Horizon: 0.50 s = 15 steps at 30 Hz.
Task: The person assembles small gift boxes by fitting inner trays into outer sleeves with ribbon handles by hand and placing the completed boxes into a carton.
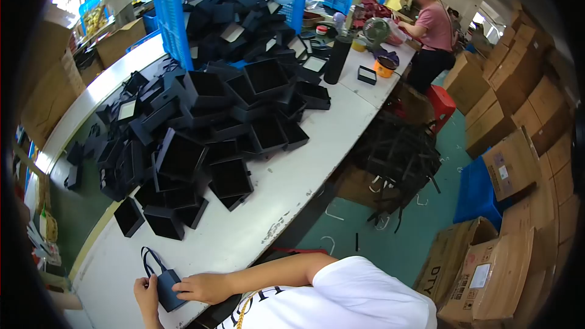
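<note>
A small dark blue gift box (169, 288) with a looped ribbon handle (148, 256) is at the near end of the white table. My left hand (146, 297) pinches its left side close to the base of the handle. From the right, my right hand (206, 287) has its fingers curled over the box's face and edge. Just beyond lies a big heap of open black boxes (234, 176), the nearest a short way past the handle. Whatever is under my fingertips is hidden.
Blue plastic crates (173, 12) stand behind the heap. A black bottle (338, 58) and an orange tape roll (384, 67) sit farther along the white table (292, 189). Cardboard cartons (487, 280) line the right side. A person in pink (436, 27) works at the far end.
</note>
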### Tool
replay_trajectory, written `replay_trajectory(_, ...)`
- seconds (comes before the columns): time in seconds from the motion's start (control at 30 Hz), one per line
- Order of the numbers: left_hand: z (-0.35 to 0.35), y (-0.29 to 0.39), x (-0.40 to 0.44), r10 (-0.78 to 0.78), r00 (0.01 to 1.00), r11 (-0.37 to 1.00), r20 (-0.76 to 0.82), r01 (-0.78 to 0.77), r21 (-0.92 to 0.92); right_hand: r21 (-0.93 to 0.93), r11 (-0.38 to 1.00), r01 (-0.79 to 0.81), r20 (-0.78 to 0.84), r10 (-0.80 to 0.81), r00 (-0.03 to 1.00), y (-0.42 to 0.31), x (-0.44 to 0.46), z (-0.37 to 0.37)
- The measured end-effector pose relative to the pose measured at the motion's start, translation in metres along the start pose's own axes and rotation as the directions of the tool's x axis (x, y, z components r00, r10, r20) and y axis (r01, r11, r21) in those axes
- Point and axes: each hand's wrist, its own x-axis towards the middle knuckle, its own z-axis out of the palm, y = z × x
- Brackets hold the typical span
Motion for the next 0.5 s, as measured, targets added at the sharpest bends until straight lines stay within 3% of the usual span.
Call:
replay_trajectory(0.03, -0.002, -0.003, 0.006, -0.029, 1.0, 0.999, 0.01, 0.029, -0.014, -0.008, 1.0, 0.008, 0.017, -0.008, 1.0, 0.001, 0.001, 0.001)
replay_trajectory(0.07, -0.009, -0.007, 0.012, -0.127, 0.979, 0.983, 0.161, 0.146, -0.111, -0.037, 0.999, 0.035, -0.013, -0.036, 0.999, 0.001, 0.001, 0.001)
replay_trajectory(0.17, -0.006, 0.014, -0.001, -0.044, 0.998, 0.896, 0.048, 0.06, -0.439, -0.042, 0.999, 0.021, -0.023, -0.022, 1.0, 0.003, 0.0, 0.006)
replay_trajectory(0.27, -0.017, 0.043, -0.033, 0.145, 0.983, 0.826, -0.108, -0.181, -0.534, -0.069, 0.997, 0.018, 0.019, -0.017, 1.0, 0.006, 0.001, 0.007)
replay_trajectory(0.3, -0.022, 0.05, -0.051, 0.167, 0.972, 0.851, -0.163, -0.226, -0.474, -0.103, 0.995, 0.002, -0.052, -0.008, 0.999, 0.007, -0.002, 0.011)
replay_trajectory(0.33, -0.024, 0.043, -0.065, 0.21, 0.956, 0.895, -0.202, -0.272, -0.353, -0.082, 0.996, -0.019, 0.029, 0.022, 0.999, -0.002, 0.004, -0.006)
replay_trajectory(0.37, -0.015, 0.043, -0.083, 0.323, 0.892, 0.878, -0.317, -0.407, -0.252, -0.074, 0.997, -0.012, -0.064, 0.007, 0.998, 0.001, 0.0, 0.002)
replay_trajectory(0.43, -0.005, 0.062, -0.122, 0.285, 0.893, 0.952, -0.349, -0.305, -0.003, -0.092, 0.995, -0.028, -0.051, 0.023, 0.998, -0.005, 0.004, -0.01)
replay_trajectory(0.47, 0.002, 0.056, -0.149, 0.12, 0.929, 0.992, -0.35, -0.104, 0.065, -0.004, 0.997, -0.071, -0.054, 0.07, 0.996, -0.006, 0.012, -0.01)
replay_trajectory(0.5, 0.018, 0.067, -0.15, 0.03, 0.958, 0.994, -0.287, 0.0, 0.107, -0.006, 0.998, -0.059, -0.048, 0.059, 0.997, -0.008, 0.015, -0.016)
